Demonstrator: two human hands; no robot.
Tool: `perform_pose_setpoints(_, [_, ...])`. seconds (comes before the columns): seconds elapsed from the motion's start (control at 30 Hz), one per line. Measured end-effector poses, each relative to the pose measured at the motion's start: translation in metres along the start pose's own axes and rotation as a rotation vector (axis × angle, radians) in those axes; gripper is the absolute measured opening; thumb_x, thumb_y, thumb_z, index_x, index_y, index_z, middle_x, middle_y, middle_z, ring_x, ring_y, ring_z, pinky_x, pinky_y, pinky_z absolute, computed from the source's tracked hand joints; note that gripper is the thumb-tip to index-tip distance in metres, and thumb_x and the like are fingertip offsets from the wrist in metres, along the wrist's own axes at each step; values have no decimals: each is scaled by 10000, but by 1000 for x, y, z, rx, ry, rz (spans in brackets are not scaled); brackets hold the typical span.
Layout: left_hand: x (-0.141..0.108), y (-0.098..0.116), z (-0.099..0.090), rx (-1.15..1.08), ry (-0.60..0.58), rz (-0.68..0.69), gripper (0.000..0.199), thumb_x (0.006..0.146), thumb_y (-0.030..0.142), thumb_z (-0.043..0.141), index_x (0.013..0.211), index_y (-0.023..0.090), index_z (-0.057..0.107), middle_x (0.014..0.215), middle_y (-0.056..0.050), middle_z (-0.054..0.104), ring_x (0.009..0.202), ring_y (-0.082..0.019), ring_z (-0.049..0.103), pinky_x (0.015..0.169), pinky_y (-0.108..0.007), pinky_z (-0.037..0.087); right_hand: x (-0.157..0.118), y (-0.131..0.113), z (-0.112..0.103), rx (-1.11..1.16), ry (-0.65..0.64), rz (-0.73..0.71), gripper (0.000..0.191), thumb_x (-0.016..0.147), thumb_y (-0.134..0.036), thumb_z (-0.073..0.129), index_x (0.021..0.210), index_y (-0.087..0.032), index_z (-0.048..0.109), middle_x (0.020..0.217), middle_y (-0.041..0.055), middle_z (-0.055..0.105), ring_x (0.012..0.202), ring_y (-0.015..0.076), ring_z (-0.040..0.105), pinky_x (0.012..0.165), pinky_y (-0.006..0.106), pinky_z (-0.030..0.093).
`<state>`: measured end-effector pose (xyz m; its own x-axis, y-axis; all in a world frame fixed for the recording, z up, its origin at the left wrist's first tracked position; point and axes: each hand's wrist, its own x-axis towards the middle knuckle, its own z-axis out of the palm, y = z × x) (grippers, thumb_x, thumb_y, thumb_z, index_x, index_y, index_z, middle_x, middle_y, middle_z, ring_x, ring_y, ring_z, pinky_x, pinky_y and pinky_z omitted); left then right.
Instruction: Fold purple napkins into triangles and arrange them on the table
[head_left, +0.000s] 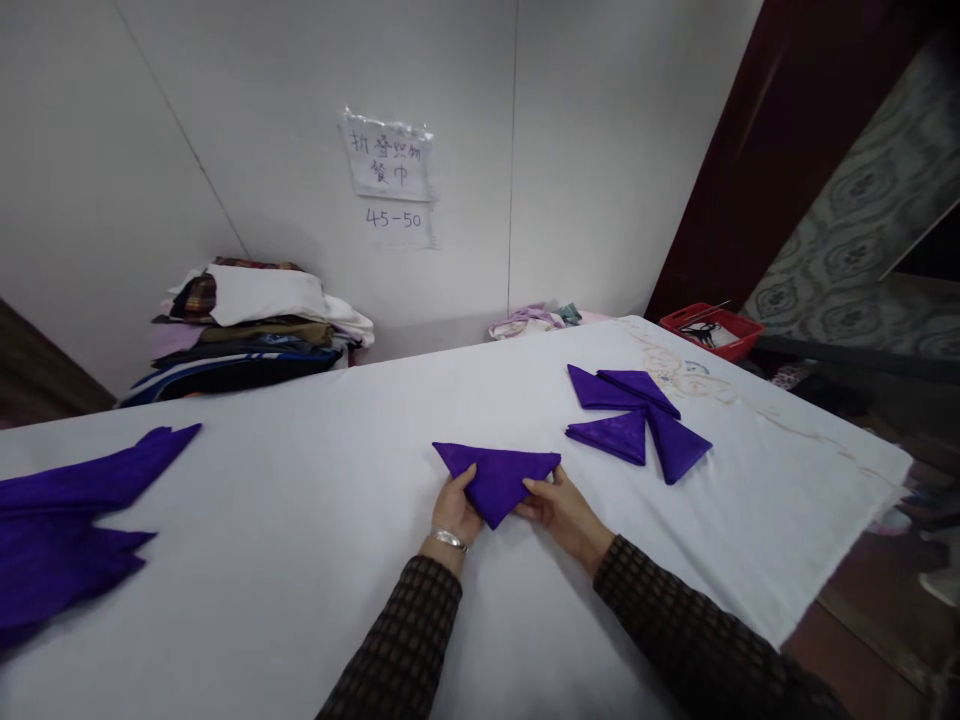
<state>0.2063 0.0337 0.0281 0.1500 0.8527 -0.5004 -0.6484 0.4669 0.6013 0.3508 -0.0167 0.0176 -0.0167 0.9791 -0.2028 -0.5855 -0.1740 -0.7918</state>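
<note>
And there it was: the left hand (456,507) had closed on the napkin's (496,482) left side, thumb on top; the right hand (559,512) pinched the right side, thumb over too. The purple triangle pointed toward the wearer, mid-table (300,560), between folded napkins (611,435) right and loose cloths (60,560) left!
</note>
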Motion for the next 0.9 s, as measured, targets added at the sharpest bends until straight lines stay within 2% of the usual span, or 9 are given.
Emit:
perform_pose_setpoints(0.13, [-20, 13, -6, 53, 1, 69, 243, 701, 125, 653, 931, 179, 596, 776, -16, 694, 739, -182, 673, 755, -356, 542, -11, -15, -19, -93, -15, 22, 821, 724, -273, 709, 1383, -363, 227, 1042, 14, 643, 890, 191, 648, 831, 424, 509])
perform_pose_setpoints(0.23, [-38, 25, -1, 150, -68, 92, 250, 661, 160, 696, 893, 170, 602, 751, -23, 697, 726, -197, 670, 723, -351, 543, -6, -41, -29, -314, 1, -117, 821, 701, -303, 732, 1391, -329, 288, 1302, 68, 514, 1167, 198, 504, 948, 392, 424])
perform_pose_setpoints(0.3, [-49, 31, 5, 232, -138, 107, 270, 641, 180, 719, 885, 159, 607, 738, -31, 698, 702, -199, 665, 691, -333, 540, -3, -59, -29, -440, -99, -184, 807, 690, -299, 740, 1384, -300, 326, 1368, 81, 454, 1256, 194, 410, 1007, 385, 350])
perform_pose_setpoints(0.4, [-56, 36, 16, 331, -249, 80, 287, 622, 185, 735, 876, 149, 604, 738, -38, 700, 653, -179, 651, 656, -306, 527, -1, -74, -21, -478, -331, -27, 835, 709, -293, 726, 1413, -265, 278, 1226, 89, 585, 1102, 194, 550, 966, 398, 380])
perform_pose_setpoints(0.5, [-50, 38, 25, 388, -314, 50, 283, 620, 166, 727, 873, 147, 602, 714, -31, 691, 615, -161, 635, 644, -295, 513, -3, -71, -12, -421, -420, 188, 790, 705, -246, 731, 1391, -253, 338, 993, 39, 684, 825, 154, 650, 829, 338, 468])
perform_pose_setpoints(0.6, [-34, 40, 30, 427, -334, 39, 323, 634, 184, 729, 931, 141, 609, 734, -40, 691, 625, -162, 635, 640, -285, 506, -1, -65, -9, -334, -384, 240, 542, 690, -227, 735, 1206, -200, 570, 897, 33, 702, 741, 141, 660, 765, 286, 492])
perform_pose_setpoints(0.67, [-24, 37, 29, 432, -307, 24, 416, 668, 264, 730, 1042, 156, 583, 862, -68, 701, 662, -162, 648, 640, -277, 508, 6, -67, -12, -305, -315, 218, 398, 685, -226, 733, 1070, -179, 646, 892, 39, 706, 719, 141, 664, 740, 270, 504])
perform_pose_setpoints(0.77, [-15, 22, 16, 429, -203, 16, 516, 714, 376, 702, 1153, 185, 510, 1083, -117, 654, 717, -167, 667, 653, -290, 520, 31, -79, -21, -312, -200, 154, 320, 682, -189, 718, 995, -175, 658, 856, 32, 710, 676, 137, 663, 697, 253, 518])
perform_pose_setpoints(0.9, [-14, -11, -8, 475, -121, 131, 440, 704, 342, 710, 1068, 152, 553, 1057, -140, 657, 756, -177, 666, 702, -317, 522, 82, -104, -37, -456, -20, -14, 243, 741, -150, 636, 983, -176, 633, 806, 28, 706, 668, 138, 661, 686, 249, 529])
